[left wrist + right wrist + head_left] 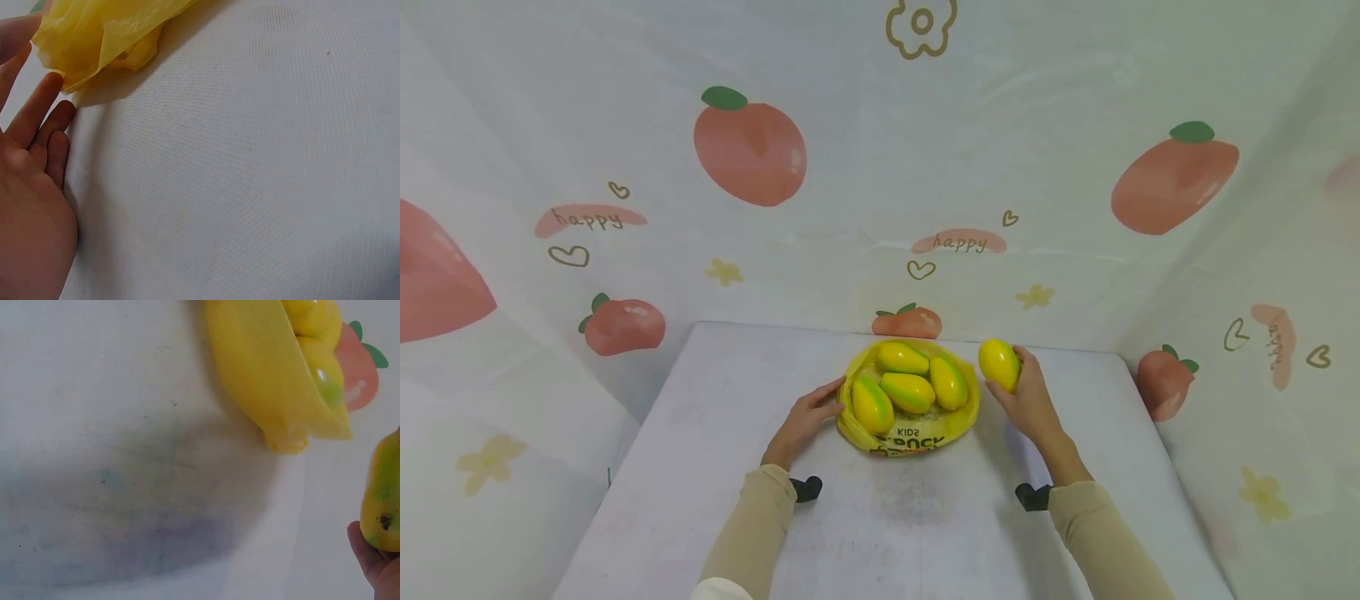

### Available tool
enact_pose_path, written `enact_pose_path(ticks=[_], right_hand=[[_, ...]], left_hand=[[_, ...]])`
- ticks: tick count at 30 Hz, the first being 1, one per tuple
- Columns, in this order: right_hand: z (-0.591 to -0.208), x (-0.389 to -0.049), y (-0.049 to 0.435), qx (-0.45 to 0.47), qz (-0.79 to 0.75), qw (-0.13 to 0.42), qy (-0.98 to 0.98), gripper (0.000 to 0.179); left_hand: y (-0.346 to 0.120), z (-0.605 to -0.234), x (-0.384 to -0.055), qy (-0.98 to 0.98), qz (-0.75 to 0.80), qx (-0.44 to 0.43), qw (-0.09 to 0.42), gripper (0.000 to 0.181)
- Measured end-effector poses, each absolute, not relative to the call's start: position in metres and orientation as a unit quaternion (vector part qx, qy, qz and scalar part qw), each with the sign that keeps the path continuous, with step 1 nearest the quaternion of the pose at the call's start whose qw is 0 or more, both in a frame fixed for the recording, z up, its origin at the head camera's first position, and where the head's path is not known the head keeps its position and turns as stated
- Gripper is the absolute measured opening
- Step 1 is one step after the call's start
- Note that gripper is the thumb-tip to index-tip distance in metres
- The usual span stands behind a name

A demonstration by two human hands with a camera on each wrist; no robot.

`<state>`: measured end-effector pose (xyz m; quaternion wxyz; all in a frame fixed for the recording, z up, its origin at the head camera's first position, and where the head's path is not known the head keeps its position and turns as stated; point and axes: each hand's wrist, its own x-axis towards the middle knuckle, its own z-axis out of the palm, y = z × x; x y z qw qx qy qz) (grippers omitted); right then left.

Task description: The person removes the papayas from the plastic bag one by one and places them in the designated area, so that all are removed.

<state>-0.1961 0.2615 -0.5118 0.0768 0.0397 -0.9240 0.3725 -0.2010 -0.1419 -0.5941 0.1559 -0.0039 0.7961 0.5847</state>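
Handling a single fruit next to the bag looks like the step in hand: the right hand's grip (1030, 402) is grasping one yellow-green mango (998, 365), seemingly lifted off the counter (880, 542), just beyond the right rim of a yellow plastic bag (958, 423). Four more mangoes (908, 392) lie inside that bag, close together, its mouth spread wide and dark lettering on its near side. The left hand's grip (803, 423) is released, holding nothing, its loosely extended fingers touching the bag's left side. As a judgement, any next move calls for a secure hold on the smooth, rounded fruit and light pressure on the thin bag, so that its rim neither folds in nor slides. The counter is whitish, with faint smudges and bluish marks in the right wrist view. Pale cloth walls (850, 275) surround it at the back and sides, printed with red fruit, yellow flowers, heart outlines and the word "happy". Tan sleeves (748, 525) cover both forearms, and a dark fitting (807, 489) sits at each wrist.
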Motion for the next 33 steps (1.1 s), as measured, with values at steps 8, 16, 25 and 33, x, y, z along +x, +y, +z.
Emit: enact_pose_path(ticks=[8,16,25,33], right_hand=[[-0.524,-0.206,0.272,0.015,0.362,0.064,-0.930,0.081],[-0.538,-0.218,0.286,-0.015,0.355,0.058,-0.933,0.081],[-0.551,-0.228,0.290,-0.049,0.368,0.043,-0.927,0.082],[-0.567,-0.234,0.284,-0.050,0.368,0.056,-0.927,0.080]], left_hand=[[-0.142,-0.594,-0.203,0.796,0.585,-0.004,0.157,0.055],[-0.138,-0.594,-0.201,0.805,0.573,-0.012,0.153,0.055],[-0.139,-0.593,-0.201,0.815,0.558,-0.022,0.155,0.054],[-0.139,-0.594,-0.201,0.814,0.560,-0.019,0.152,0.055]])
